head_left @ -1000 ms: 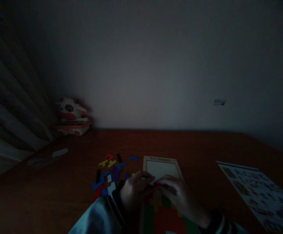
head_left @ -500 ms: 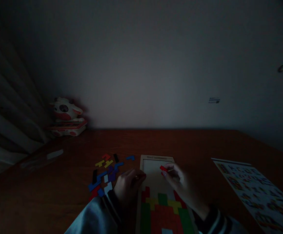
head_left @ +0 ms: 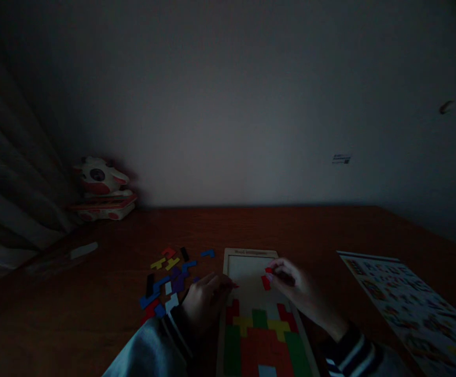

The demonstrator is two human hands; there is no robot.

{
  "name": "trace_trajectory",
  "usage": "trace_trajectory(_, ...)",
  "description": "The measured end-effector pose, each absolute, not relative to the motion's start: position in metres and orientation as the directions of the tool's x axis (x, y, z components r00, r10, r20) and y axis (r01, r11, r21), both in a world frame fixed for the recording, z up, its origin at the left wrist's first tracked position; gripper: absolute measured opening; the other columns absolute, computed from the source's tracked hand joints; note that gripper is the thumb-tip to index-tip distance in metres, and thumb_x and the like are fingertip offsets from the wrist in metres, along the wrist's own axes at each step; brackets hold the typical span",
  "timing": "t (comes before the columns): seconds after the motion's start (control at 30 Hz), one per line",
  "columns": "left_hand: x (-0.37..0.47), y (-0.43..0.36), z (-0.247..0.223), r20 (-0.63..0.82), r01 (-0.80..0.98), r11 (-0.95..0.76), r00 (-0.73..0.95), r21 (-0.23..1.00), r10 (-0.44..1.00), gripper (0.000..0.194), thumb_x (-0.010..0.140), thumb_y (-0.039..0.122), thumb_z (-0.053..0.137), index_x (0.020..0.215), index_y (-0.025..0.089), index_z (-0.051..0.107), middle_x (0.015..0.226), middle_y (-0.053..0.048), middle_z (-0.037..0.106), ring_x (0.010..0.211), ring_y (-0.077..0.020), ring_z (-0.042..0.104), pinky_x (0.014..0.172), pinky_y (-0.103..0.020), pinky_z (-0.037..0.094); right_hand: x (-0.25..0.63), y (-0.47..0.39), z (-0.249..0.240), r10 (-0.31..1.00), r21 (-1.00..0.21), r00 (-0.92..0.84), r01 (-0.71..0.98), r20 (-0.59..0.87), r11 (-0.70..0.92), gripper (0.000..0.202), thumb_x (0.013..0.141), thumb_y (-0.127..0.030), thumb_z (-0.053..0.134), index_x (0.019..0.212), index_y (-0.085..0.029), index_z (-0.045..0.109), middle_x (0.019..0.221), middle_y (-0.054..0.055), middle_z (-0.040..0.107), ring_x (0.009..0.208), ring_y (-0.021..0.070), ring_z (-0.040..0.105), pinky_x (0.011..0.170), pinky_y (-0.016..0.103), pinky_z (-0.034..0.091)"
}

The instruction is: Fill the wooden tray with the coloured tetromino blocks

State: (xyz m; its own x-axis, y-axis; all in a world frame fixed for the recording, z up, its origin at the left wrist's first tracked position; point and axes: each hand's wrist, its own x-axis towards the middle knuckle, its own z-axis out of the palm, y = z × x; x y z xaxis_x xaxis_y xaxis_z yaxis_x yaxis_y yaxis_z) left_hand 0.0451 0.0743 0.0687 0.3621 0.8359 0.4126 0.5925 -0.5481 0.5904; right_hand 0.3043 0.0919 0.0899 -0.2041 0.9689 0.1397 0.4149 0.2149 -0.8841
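My right hand (head_left: 293, 285) pinches a red puzzle piece (head_left: 266, 283) between thumb and fingers, over the upper right of a wooden puzzle board (head_left: 247, 267). At the board's left edge is my left hand (head_left: 206, 299), its fingers pressed together. A small reddish tip shows at those fingers; I cannot make out whether it is a piece. The board's lower part is filled with green, orange, yellow, red and white pieces, among them a green piece (head_left: 259, 318) and a yellow piece (head_left: 279, 328). Its upper part shows bare pale wood.
Several loose coloured pieces, including a purple piece (head_left: 178, 284) and a blue piece (head_left: 207, 253), lie left of the board. A printed pattern sheet (head_left: 404, 298) lies to the right. A cow-shaped toy (head_left: 104, 188) stands at the back left near a curtain (head_left: 11, 173).
My right hand has shifted slightly right and turned the red piece, so more of it shows. My left hand stays almost in place. The view has moved a little.
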Motion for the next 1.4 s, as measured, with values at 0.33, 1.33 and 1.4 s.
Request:
trace_trajectory(0.33,0.044,0.075,0.066,0.407,0.629,-0.529,0.344,0.569,0.846,0.023,0.087,0.014,0.053,0.104,0.025,0.063,0.093,0.000,0.070,0.082,-0.0140,0.066,0.073,-0.022,0.052,0.318,0.091,0.091,0.963,-0.868,-0.250,0.451,0.101,0.208,0.030,0.084,-0.041,0.053,0.107,-0.023,0.059,0.092,0.005,0.070,0.087,0.0215,0.066,0.077,0.034,0.050)
trace_trajectory(1.33,0.045,0.077,0.067,0.386,0.614,-0.464,0.266,0.638,0.883,0.019,0.090,0.027,0.053,0.107,0.023,0.061,0.089,-0.002,0.072,0.079,-0.0153,0.069,0.070,-0.024,0.056,0.313,0.096,0.072,0.971,-0.927,-0.117,0.292,0.211,0.236,0.028,0.085,-0.039,0.057,0.108,-0.024,0.059,0.099,0.006,0.069,0.090,0.0204,0.067,0.079,0.034,0.054)
trace_trajectory(1.4,0.047,0.076,0.071,0.381,0.634,-0.456,0.263,0.625,0.886,0.020,0.089,0.028,0.053,0.107,0.022,0.062,0.087,-0.003,0.072,0.078,-0.0159,0.068,0.073,-0.025,0.056,0.313,0.096,0.072,0.970,-0.923,-0.111,0.298,0.218,0.242,0.027,0.085,-0.040,0.057,0.106,-0.023,0.059,0.097,0.006,0.069,0.089,0.0206,0.067,0.078,0.034,0.054)
